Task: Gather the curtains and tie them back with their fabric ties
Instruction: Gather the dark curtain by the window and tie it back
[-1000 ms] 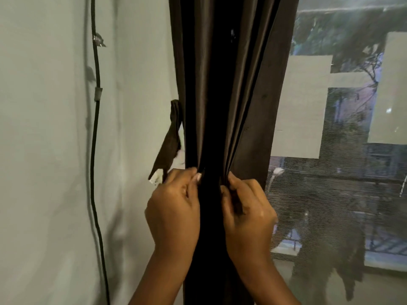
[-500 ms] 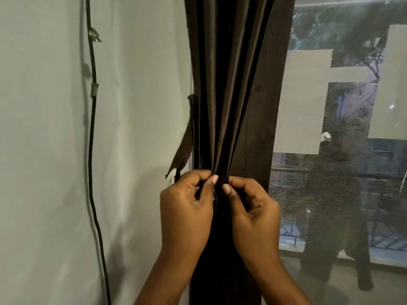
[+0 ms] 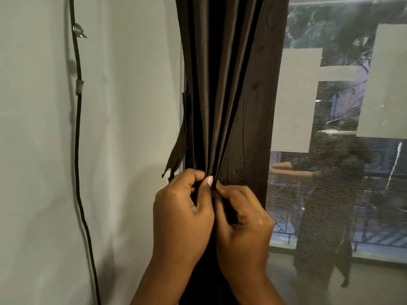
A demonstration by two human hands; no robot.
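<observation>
A dark brown curtain (image 3: 229, 89) hangs gathered into narrow vertical folds between a pale wall (image 3: 127, 128) on the left and a window (image 3: 343, 150) on the right. Both hands meet at the front of the bunched cloth, low in the view, side by side and touching at the fingertips.

The left hand (image 3: 182, 214) has its fingers curled, with the thumb pressed against the index finger, pinching a pleat of the curtain at the point where the folds converge. The right hand (image 3: 242, 219) is curled as well, its fingers bent inward around the fabric just right of the left thumb, gripping the same gathered bundle. Above the hands the folds fan upward; below them the curtain drops between the two forearms and out of the bottom of the view.

A fabric tie (image 3: 178, 150) of the same dark brown hangs loose at the curtain's left edge, against the wall. Its ragged lower end dangles just above the knuckles of the left hand; whether it touches them cannot be told. Neither hand holds it.

Farther left, a black cable (image 3: 77, 128) runs down the wall, fixed with small clips. The window pane carries pale rectangular patches and a fine mesh.
</observation>
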